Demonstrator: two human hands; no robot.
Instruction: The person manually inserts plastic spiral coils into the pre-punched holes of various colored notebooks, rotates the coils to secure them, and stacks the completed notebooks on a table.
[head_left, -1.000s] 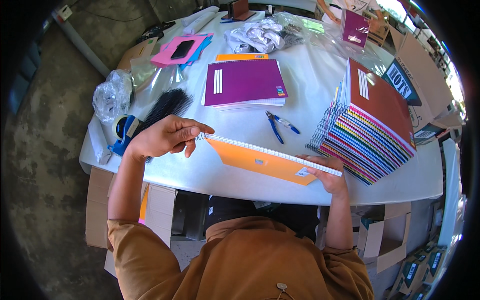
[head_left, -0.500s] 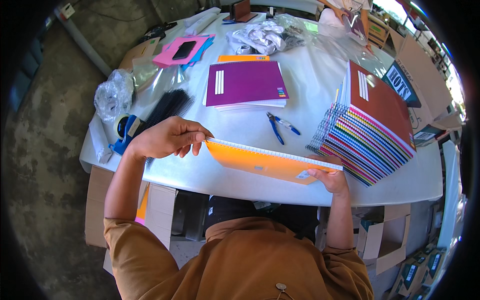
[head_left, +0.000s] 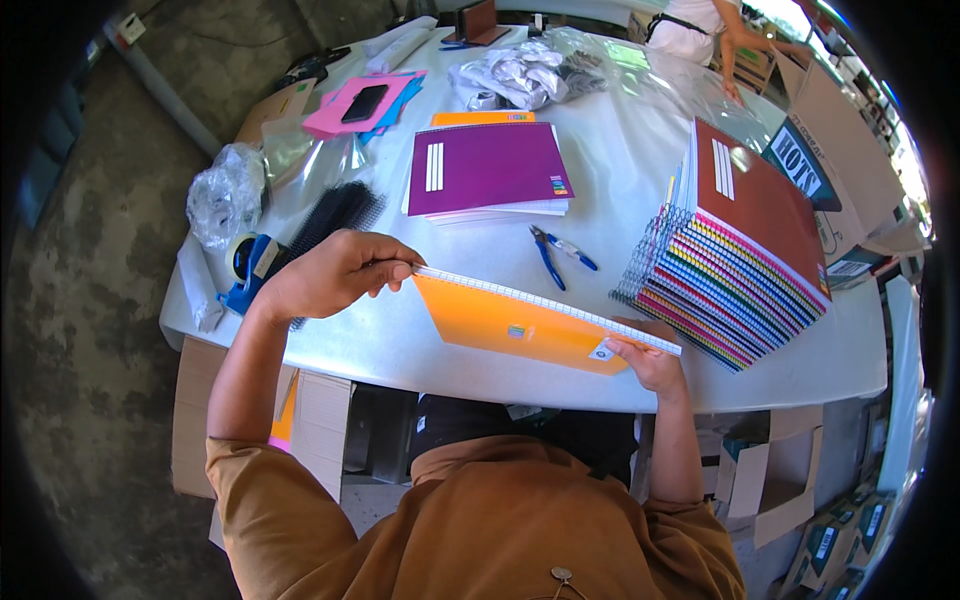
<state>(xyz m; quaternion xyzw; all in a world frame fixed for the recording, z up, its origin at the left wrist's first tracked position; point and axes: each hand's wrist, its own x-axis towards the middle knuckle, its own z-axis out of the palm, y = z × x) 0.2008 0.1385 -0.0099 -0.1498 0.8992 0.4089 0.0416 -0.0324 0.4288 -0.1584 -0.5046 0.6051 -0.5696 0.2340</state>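
The orange notebook (head_left: 520, 325) is held up off the bench (head_left: 620, 170), tilted on edge near its front rim, its white spiral binding (head_left: 545, 300) uppermost. That lie seems chosen so the coil runs level between the two hands. The left hand (head_left: 335, 275) has its fingers (head_left: 395, 270) pinched together on the coil's left end; the right hand (head_left: 650, 365) props the lower right corner, thumb on the cover, the other fingers hidden behind, so it seems clamped there.

Just beyond lies one pair of blue-handled pliers (head_left: 560, 255), close enough to reach. Farther back is a small pile with a purple notebook (head_left: 487, 170) on top, an orange one showing beneath; I count two covers, perhaps more under them. To the right, a tall fanned stack of notebooks (head_left: 740, 260) with a red-brown cover on top, too many to count. At the left: one black coil bundle (head_left: 335, 215), one blue tape dispenser (head_left: 248, 272), one crumpled plastic bag (head_left: 225, 195)
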